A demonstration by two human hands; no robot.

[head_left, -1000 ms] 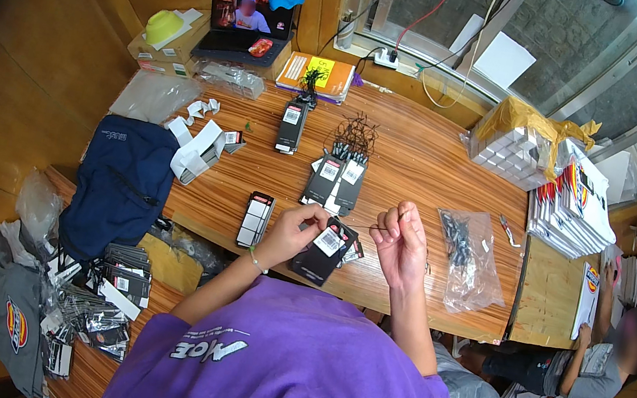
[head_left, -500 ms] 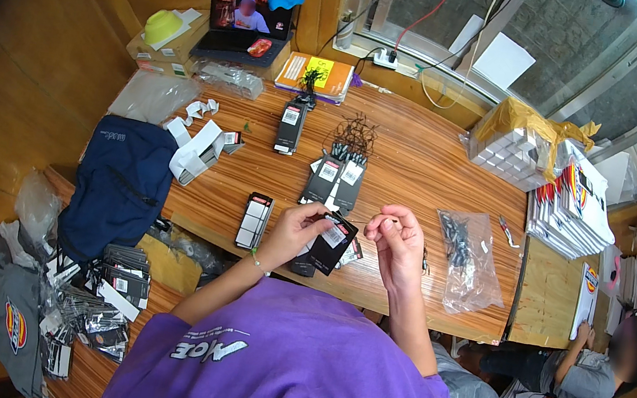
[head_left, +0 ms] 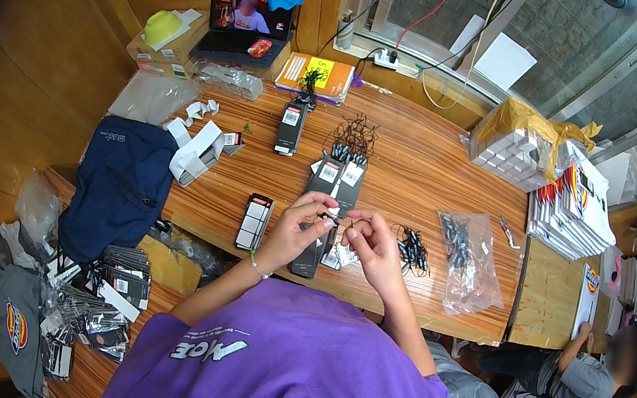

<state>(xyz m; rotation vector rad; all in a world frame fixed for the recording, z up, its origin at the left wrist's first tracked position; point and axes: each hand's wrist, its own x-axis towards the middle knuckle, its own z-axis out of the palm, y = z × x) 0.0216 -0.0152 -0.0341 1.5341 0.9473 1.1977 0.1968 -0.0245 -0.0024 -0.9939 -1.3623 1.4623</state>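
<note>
Over the near edge of the wooden table, my left hand [head_left: 294,235] is closed in a pinch on a dark hang tag [head_left: 329,221], seen almost edge-on and mostly covered by fingers. Close beside it, my right hand [head_left: 377,252] pinches a short piece of black cord [head_left: 351,224]. Below my hands lie more black tags [head_left: 307,259]. Just beyond them rests a stack of black tags with white labels [head_left: 346,191], their looped black strings spread at the far end. Loose black strings [head_left: 413,252] lie to the right of my right hand.
A tag stack [head_left: 255,221] sits left of my hands, another [head_left: 290,128] farther back. At right are a clear bag of black strings [head_left: 470,265], snips [head_left: 508,232] and a taped box [head_left: 514,147]. A navy bag [head_left: 118,188] lies left. Another person [head_left: 590,375] works far right.
My right hand has come left and down, close to my left hand. The tag in my left hand has turned from face-on to nearly edge-on. The loose strings at right are now uncovered.
</note>
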